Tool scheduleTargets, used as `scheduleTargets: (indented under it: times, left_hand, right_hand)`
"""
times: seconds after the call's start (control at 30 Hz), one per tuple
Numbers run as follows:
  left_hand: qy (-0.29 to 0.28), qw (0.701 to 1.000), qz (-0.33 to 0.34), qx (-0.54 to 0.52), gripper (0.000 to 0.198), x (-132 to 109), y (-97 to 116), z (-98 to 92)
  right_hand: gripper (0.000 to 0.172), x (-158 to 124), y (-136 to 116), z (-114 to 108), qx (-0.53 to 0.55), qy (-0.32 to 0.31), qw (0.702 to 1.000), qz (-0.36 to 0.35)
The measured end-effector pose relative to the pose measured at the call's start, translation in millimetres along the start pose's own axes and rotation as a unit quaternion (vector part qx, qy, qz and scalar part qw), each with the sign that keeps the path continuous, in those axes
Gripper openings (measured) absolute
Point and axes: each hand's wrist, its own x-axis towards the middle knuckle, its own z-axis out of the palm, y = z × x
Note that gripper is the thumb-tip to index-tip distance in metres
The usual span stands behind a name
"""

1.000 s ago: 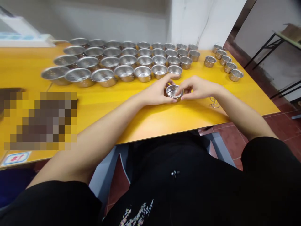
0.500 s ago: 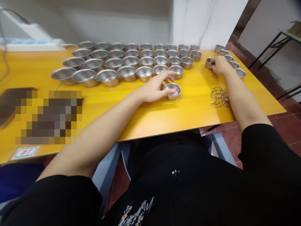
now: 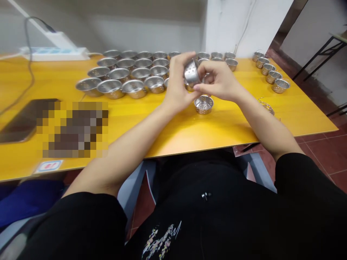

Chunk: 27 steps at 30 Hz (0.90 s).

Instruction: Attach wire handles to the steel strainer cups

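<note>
A small perforated metal basket (image 3: 191, 73) is raised above the table, tilted on its side, between both hands. My left hand (image 3: 177, 85) curves around its left side, thumb underneath and fingers over the top. My right hand (image 3: 219, 79) grips its right side between thumb and bent fingers. Just below them, another perforated basket (image 3: 204, 104) stands upright on the table, apart from the hands. Behind, rows of similar baskets (image 3: 135, 89) stand open side up, some hidden by my hands.
On the right, a column of baskets (image 3: 281, 86) runs along the yellow table (image 3: 173, 137). Thin wire rings (image 3: 267, 107) lie partly hidden behind my right forearm. A dark flat device (image 3: 20, 124), a blurred-out object (image 3: 78, 130) and a power strip (image 3: 54, 53) are at the left.
My right hand has carried the basket from the right side to the middle. My left hand has left the basket near the front edge and risen to the carried one.
</note>
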Motion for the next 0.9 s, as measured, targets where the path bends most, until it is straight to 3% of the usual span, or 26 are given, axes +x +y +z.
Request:
scheduleTargets:
  times: [0.1,0.27,0.47,0.67,0.9]
  left_hand:
    - [-0.026,0.999,0.002,-0.032,0.110,2.8,-7.7,1.9]
    - [-0.045,0.996,0.026,-0.074,0.103,2.4,-13.4,6.0]
    - [-0.052,0.994,0.042,-0.083,0.098,-1.1,-12.6,5.9]
    - [-0.024,0.995,0.044,-0.089,0.101,-0.5,-16.9,4.5]
    - [-0.032,0.997,0.017,-0.063,0.109,-1.4,-14.3,2.6]
  right_hand:
    - [0.054,-3.6,20.4,2.3,0.034,-0.016,0.999,-0.015]
    - [0.057,-13.2,37.0,-15.9,0.088,-0.017,0.996,0.000]
    - [0.058,-13.0,34.7,-24.0,0.099,0.045,0.994,0.016]
    - [0.056,-15.2,26.7,-16.6,0.104,0.045,0.993,0.045]
    - [0.054,-16.2,30.7,-18.6,0.064,0.051,0.995,0.052]
